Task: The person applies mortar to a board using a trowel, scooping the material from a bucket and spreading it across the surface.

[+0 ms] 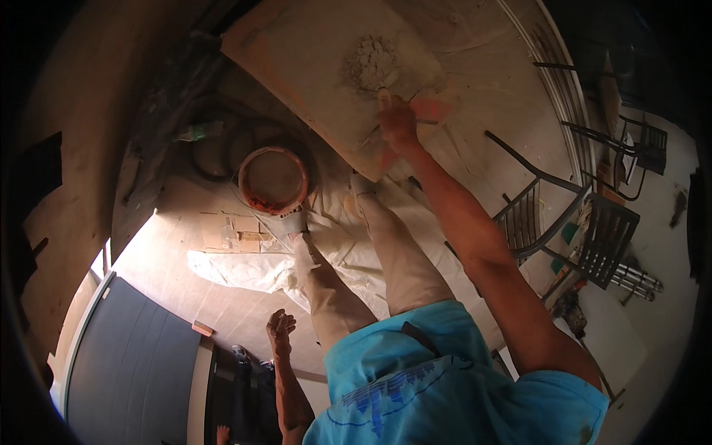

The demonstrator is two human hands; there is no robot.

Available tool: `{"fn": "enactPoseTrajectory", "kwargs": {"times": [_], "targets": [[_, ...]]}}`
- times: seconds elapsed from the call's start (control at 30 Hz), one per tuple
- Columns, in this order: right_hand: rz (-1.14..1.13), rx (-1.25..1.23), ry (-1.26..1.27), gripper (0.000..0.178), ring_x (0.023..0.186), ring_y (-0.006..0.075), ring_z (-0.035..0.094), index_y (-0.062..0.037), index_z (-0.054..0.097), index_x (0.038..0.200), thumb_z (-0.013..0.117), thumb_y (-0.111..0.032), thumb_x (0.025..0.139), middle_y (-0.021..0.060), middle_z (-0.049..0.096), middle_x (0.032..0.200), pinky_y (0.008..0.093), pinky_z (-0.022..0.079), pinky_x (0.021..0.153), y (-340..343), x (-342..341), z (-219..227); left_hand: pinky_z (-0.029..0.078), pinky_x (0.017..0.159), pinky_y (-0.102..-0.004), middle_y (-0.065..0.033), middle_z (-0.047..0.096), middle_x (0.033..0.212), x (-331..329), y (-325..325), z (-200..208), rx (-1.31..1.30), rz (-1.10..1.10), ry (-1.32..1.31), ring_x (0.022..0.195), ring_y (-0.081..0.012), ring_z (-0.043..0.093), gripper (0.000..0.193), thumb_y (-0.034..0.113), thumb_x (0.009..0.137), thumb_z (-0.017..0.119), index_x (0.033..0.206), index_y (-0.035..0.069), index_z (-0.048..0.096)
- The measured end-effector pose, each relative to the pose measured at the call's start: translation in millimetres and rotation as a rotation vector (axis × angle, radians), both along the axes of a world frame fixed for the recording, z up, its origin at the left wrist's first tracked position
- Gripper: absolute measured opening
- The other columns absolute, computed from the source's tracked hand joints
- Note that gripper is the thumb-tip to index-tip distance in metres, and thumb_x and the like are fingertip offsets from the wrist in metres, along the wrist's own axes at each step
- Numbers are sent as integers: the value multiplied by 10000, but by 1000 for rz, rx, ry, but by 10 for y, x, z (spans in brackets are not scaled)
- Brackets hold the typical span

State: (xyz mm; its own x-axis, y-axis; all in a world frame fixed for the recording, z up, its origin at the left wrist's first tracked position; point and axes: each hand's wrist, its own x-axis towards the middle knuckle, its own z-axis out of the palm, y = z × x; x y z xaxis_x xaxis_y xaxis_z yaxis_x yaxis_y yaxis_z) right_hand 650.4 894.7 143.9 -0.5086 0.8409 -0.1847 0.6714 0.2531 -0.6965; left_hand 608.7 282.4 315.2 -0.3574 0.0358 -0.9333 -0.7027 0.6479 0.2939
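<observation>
Right hand (399, 122) closed on a trowel (430, 110), its blade pressed to the wall (311, 52) just right of a grey plaster patch (371, 63). Left hand (280, 330) hangs free, fingers loosely curled, holding nothing. Bucket (273, 179) stands on the floor (237, 311) at left.

The right hand (399, 122) reaches up to the wall (311, 59), just below a rough patch (372, 63). A bucket (272, 179) stands on the floor left of the legs, on a sheet (245, 271). Chairs (571, 230) stand to the right. The left hand (280, 330) hangs low, apart.
</observation>
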Motion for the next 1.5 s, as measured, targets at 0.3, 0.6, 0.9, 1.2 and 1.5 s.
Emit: {"fn": "enactPoseTrajectory", "kwargs": {"times": [0.3, 0.6, 0.9, 1.2, 1.5], "targets": [[-412, -1005, 83, 562, 503, 148, 480, -102, 524, 1400, 624, -40, 851, 59, 566, 777, 346, 341, 395, 203, -101, 899, 550, 727, -339, -130, 695, 955, 164, 4, -3, 43, 50, 29, 823, -212, 685, 477, 350, 955, 650, 1271, -1, 589], [-208, -911, 152, 458, 477, 133, 480, -22, 545, 1295, 593, -38, 840, 58, 542, 715, 326, 332, 375, 206, 207, 880, 551, 745, -339, -120, 692, 969, 341, 76, -34, 40, 97, 51, 838, -208, 681, 460, 358, 963, 648, 1265, 15, 599], [-224, -871, 125, 445, 495, 124, 486, -33, 580, 1262, 576, -48, 817, 55, 541, 719, 314, 350, 387, 58, 305, 1116, 514, 756, -352, -111, 648, 968, 382, 478, -222, 55, 88, 312, 823, -202, 606, 393, 264, 972, 631, 1248, -14, 598], [-108, -800, 96, 517, 492, 119, 475, -54, 567, 1332, 552, -41, 815, 51, 533, 716, 309, 354, 390, -17, 471, 1261, 421, 1003, -485, -241, 575, 1223, 45, 1066, -696, -216, -472, 698, 1155, -417, 547, 454, 285, 977, 615, 1317, -13, 575], [-38, -825, -61, 623, 503, 103, 490, -46, 531, 1414, 536, -24, 791, 33, 553, 753, 288, 365, 398, -688, 420, 1435, 382, 1036, -482, -197, 544, 1292, -78, 968, -906, -268, -843, 720, 1222, -374, 508, 484, 354, 983, 591, 1360, 54, 549]]}}
